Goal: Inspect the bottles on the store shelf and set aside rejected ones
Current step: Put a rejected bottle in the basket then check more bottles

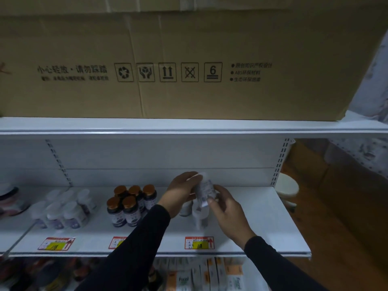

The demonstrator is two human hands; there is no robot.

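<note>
Bottle (204, 189) held up off shelf (262, 217), tilted, white cap (202, 175) pointing up and away. Left hand (181, 191) wrapped round cap end, fingers curled over it; right hand (225, 211) pinching lower end, thumb on label. Both grips closed on same bottle, clear of stock below.

Step in hand, by judgement: label and seal check. Best done by turning slowly between the two grips, keeping label face to camera, checking cap seating and print before deciding keep or reject. Dim light, so hold steady. Keep it above white bottles (198, 215) standing directly under the grip; easy to knock when lowering.

Left of the grip: cluster of dark bottles with orange caps (131, 203); further left, group of pale bottles (66, 208). No obvious reject spot visible; bare shelf right of the grip looks usable.

Readable text: price tag (199, 243) below the grip, yellow field, looks like "118"; same on tag (56, 244) far left. Carton (189, 59) above: "小心轻放·请勿踩踏", handling icons, stack limit "6", "ABS" in a side line. Boxes (238, 280) on lower shelf: looks like "Focal", unsure. Held bottle's label too blurred to read.
</note>
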